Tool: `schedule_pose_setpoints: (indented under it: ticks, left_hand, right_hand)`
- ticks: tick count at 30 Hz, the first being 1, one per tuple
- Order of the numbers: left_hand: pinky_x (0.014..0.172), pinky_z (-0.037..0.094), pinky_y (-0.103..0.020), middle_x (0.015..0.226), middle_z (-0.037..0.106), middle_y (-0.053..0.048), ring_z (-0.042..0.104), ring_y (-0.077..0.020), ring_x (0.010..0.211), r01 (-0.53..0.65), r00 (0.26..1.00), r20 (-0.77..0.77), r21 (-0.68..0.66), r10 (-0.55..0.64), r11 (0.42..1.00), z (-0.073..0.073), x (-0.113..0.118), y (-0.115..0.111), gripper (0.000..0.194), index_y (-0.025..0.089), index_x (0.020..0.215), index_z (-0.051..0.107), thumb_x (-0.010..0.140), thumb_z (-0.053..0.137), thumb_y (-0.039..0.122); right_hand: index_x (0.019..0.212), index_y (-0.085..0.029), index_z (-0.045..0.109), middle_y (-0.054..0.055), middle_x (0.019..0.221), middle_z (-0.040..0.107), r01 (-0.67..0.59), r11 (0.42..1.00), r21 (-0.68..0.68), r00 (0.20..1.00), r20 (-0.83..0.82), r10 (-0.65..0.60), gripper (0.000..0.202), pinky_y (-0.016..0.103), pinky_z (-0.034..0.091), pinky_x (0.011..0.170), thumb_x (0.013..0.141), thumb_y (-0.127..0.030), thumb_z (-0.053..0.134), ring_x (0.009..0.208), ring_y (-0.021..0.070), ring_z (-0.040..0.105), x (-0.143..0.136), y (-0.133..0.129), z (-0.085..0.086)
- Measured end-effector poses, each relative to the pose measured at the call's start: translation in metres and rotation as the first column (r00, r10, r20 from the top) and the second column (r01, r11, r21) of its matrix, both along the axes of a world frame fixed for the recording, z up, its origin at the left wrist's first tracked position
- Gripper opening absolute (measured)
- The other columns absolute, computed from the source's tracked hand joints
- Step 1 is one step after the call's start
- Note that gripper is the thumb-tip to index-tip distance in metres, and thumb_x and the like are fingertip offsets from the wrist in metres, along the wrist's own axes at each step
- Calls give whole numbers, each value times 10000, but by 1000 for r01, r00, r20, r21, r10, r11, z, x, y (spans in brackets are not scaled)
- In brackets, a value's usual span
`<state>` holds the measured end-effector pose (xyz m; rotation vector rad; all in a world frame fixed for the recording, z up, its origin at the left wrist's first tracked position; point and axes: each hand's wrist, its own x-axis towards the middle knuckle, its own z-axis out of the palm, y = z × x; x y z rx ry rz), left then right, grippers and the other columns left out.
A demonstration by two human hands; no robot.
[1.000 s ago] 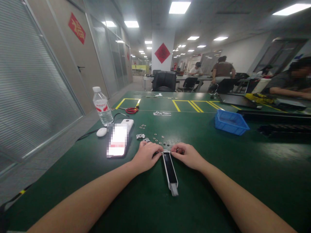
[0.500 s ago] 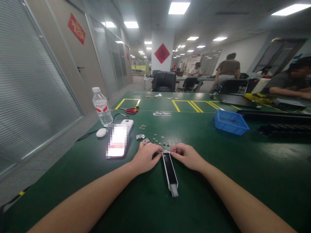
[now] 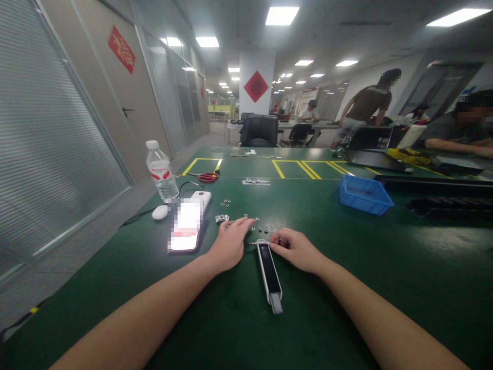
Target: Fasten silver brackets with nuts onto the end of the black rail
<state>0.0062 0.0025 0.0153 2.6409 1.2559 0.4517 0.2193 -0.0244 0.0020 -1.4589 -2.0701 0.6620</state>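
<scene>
A long, narrow white-framed piece (image 3: 270, 270) with a black face lies on the green table, its grey tab pointing towards me. Across its far end runs a thin metal rod (image 3: 252, 243), which sticks out on the left. My right hand (image 3: 296, 249) is closed with its fingertips pinched at the rod's right end; the exact grip is partly hidden. My left hand (image 3: 232, 245) is off the piece, fingers stretched forward over the small parts. Several small nuts (image 3: 261, 230) lie just beyond its fingertips. A small metal bracket (image 3: 221, 219) sits beside these fingers, partly covered.
On the left are a lit phone (image 3: 185, 226), a white oval object (image 3: 160, 211), a water bottle (image 3: 162, 172) and red-handled scissors (image 3: 208, 177). A blue bin (image 3: 365, 194) stands to the right. Several washers (image 3: 225, 202) and a small clear bag (image 3: 256, 181) lie farther back.
My left hand has let go of the rod's left end and moved up and left, its fingers opening over the nuts. My right hand stays. A person in the background leans right.
</scene>
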Motion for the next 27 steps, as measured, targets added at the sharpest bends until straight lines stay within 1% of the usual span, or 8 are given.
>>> schedule_pose_setpoints:
  ticks: [3,7,9,12,15,20,23,27]
  left_hand:
    - [1093,162,-448,1451,359,-38,246,-168,1367,61,995,-72,-11,-61,998,-1,1,1,664,225,1370,300,756,303,-29]
    - [1106,122,-458,1409,425,-47,343,-170,1319,79,990,-116,-30,-82,996,1,1,1,596,215,1358,339,803,296,2]
    - [1096,142,-451,1348,496,-55,417,-175,1262,69,992,-108,-18,-71,997,1,0,1,547,210,1333,385,829,292,19]
    - [1042,225,-430,1217,596,-54,518,-185,1132,51,996,-76,27,-49,998,2,0,0,494,213,1291,447,852,303,38]
    - [968,278,-416,1094,653,-46,560,-199,1020,29,998,-56,38,-27,999,4,0,-1,414,220,1205,526,862,350,69]
    - [891,296,-396,979,667,-14,558,-199,955,-13,999,-44,-22,12,1000,12,-3,-3,243,215,959,620,856,428,108]
    - [875,302,-383,979,653,-4,546,-195,975,-22,999,-35,-45,21,999,14,-6,-3,222,224,943,617,854,442,121]
    - [866,317,-372,1045,612,-19,518,-205,1032,-54,998,-44,-28,53,998,12,-8,-2,197,232,958,616,827,496,147]
  right_hand:
    - [824,-168,659,20,763,571,-2,1000,2,1000,-3,2,136,254,413,609,814,-266,565,641,123,500,0,0,-1]
    - [829,-162,659,23,774,572,0,1000,3,1000,6,0,138,255,414,620,819,-260,563,655,124,504,-1,0,1]
    - [823,-161,658,23,773,570,3,1000,0,1000,18,-3,136,254,412,617,820,-258,563,652,124,501,-2,0,3]
    - [825,-162,658,25,785,574,4,1000,-9,1000,23,-4,135,251,409,612,821,-259,565,652,122,501,-2,-1,5]
    - [821,-165,660,21,775,570,2,1000,-4,1000,23,-2,135,245,407,608,822,-261,566,646,118,499,-2,-1,6]
    - [822,-167,669,20,762,571,-3,1000,3,1000,14,3,124,238,414,617,818,-241,570,649,114,499,-3,-2,7]
    - [818,-161,669,20,757,565,-10,1000,2,1000,4,10,125,236,411,614,817,-237,569,643,113,493,-2,-1,6]
    - [820,-160,668,19,759,563,-9,1000,4,1000,-3,9,132,233,406,606,820,-244,567,636,111,485,-1,0,3]
